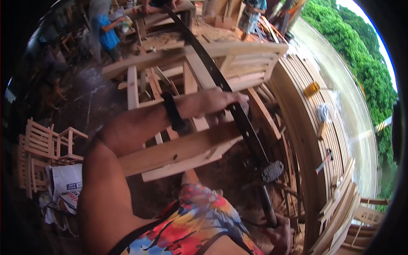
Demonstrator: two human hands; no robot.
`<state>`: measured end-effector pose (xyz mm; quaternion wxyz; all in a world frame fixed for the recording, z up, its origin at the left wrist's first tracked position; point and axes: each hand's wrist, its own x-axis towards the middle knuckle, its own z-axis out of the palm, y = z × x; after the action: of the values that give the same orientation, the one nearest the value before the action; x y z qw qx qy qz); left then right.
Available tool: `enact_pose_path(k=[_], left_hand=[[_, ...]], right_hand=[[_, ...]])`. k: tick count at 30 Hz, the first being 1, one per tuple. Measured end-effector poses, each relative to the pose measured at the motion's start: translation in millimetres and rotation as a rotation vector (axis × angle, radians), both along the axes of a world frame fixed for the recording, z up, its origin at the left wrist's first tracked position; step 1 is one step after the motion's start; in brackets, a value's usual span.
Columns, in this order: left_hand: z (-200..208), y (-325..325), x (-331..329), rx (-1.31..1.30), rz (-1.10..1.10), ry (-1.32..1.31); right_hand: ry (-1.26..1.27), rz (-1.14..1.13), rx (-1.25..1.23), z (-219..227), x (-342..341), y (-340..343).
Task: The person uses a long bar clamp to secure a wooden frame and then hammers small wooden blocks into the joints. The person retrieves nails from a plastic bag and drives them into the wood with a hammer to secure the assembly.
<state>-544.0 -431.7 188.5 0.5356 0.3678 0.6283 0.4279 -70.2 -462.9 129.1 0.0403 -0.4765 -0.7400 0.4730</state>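
A long dark bar clamp [244,127] with holes along its bar runs from the top middle down to the right. My left hand [216,103], its wrist in a black band, is closed around the bar about midway. At the near end, a rough grey clamp head [272,171] sits above a threaded screw [267,202]. My right hand [278,234] is closed at the bottom end of that screw, partly in shadow. Under the bar stands a pale wooden frame [148,57] with a slatted panel [250,70]; a thick wooden rail [178,153] crosses in front of me.
Long stacked boards [297,119] line the right side, bearing a yellow container [312,89], a plastic bag [324,112] and a hammer [325,161]. Small slatted wooden chairs [40,140] and a white sack [66,182] stand left. A person in blue [108,32] is farther back.
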Motion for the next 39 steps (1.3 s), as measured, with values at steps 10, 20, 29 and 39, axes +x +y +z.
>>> enact_pose_path(k=[10,20,29,39], left_hand=[[-2,12,6,-0.184,0.026,0.194],[26,14,-15,-0.179,-0.201,0.464],[-46,118,-294,0.235,0.618,0.653],[-82,184,-323,0.324,0.325,-0.277]], right_hand=[[-0.080,-0.131,-0.021,31,-24,-12],[-0.116,-0.118,-0.039,27,-13,-13],[0.284,-0.349,-0.241,7,-5,-17],[0.165,-0.308,-0.117,10,-6,-24]])
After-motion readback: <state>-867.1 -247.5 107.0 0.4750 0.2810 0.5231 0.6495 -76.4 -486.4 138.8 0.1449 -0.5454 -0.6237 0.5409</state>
